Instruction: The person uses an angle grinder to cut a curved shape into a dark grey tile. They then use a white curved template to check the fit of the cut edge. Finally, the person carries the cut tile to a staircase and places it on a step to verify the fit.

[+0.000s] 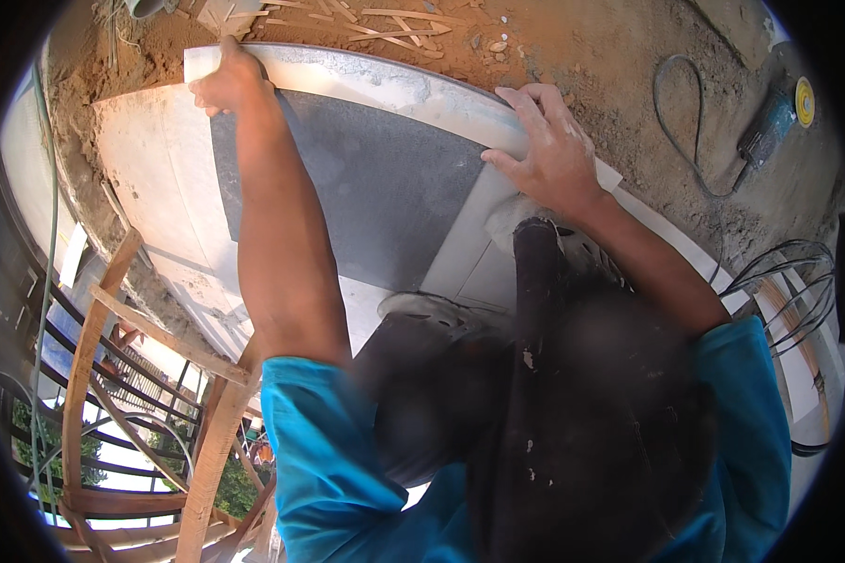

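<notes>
One pale strip (376,84), long axis crosswise, right end nearer

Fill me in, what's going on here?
A person has both hands on a pale strip: the left hand grips its left end, the right hand spans it near the other. It runs along the far side of a dark tile; whether it's fixed, I can't tell. A grinder lies off to the right, unheld.
</notes>
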Demonstrator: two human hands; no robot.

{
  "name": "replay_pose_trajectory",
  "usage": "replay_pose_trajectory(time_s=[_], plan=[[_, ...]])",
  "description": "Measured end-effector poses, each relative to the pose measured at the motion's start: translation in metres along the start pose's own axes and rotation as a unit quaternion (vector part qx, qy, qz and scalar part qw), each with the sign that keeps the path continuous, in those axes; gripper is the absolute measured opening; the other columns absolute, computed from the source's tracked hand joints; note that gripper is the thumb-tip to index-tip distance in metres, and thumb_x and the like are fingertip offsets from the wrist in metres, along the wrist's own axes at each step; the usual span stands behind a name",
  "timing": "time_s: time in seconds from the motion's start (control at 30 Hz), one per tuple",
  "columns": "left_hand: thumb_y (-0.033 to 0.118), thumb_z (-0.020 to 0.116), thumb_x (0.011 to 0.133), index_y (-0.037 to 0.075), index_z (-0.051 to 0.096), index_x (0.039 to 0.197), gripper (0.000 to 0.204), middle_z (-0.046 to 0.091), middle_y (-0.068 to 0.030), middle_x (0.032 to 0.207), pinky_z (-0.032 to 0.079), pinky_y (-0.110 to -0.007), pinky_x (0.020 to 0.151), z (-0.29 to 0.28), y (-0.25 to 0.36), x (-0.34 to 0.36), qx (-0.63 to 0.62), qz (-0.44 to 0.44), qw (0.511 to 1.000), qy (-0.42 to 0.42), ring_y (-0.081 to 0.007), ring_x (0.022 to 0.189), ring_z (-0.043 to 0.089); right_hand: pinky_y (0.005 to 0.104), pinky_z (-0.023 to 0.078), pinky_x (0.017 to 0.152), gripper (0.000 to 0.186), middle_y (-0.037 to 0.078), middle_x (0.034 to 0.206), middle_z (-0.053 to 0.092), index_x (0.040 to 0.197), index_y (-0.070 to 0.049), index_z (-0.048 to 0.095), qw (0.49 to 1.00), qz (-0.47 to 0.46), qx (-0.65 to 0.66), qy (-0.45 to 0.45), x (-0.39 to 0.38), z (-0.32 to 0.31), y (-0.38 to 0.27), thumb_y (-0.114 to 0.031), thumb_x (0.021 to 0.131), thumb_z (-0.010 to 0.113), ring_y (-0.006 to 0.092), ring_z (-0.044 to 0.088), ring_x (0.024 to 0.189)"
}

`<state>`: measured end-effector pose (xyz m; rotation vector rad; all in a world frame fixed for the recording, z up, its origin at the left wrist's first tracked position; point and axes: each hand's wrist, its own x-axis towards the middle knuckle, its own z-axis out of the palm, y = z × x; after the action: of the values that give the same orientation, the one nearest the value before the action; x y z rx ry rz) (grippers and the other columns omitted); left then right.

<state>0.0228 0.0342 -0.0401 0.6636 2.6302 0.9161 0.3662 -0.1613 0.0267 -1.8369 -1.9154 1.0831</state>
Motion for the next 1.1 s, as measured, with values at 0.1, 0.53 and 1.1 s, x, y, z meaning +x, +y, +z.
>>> replay_pose_trajectory(time_s=[0.1,0.53,1.1], plan=[[0.034,0.077,0.071,-0.014,0.045,0.124,0.079,0.039,-0.0287,0.129,0.053,-0.048,0.084,-0.001,0.013,-0.016,0.055,-0.01,0.998,0.022,-0.0378,0.124,0.038,0.044,0.05,0.093,0.066,0.006,0.123,0.052,0.135,-0.014,0.053,0.999,0.021,-0.009,-0.024,-0.009,-0.004,0.01,-0.03,0.077,0.079,0.0281,0.058,0.112],[0.038,0.078,0.067,-0.012,0.045,0.122,0.081,0.039,-0.0269,0.127,0.054,-0.044,0.088,0.005,0.018,-0.01,0.124,-0.022,0.991,0.042,-0.0368,0.124,0.034,0.0422,0.051,0.095,0.06,0.011,0.119,0.064,0.133,-0.012,0.056,0.998,-0.051,-0.019,0.029,-0.009,0.005,0.028,-0.03,0.079,0.074,0.0297,0.061,0.113],[0.039,0.069,0.074,-0.011,0.044,0.121,0.073,0.042,-0.0252,0.121,0.038,-0.045,0.099,0.004,0.024,-0.02,0.143,-0.018,0.988,0.048,-0.0345,0.119,0.036,0.0427,0.052,0.093,0.06,0.012,0.12,0.066,0.133,-0.012,0.056,0.998,-0.059,0.011,0.029,-0.01,0.004,0.033,-0.028,0.078,0.075,0.0301,0.062,0.11]])
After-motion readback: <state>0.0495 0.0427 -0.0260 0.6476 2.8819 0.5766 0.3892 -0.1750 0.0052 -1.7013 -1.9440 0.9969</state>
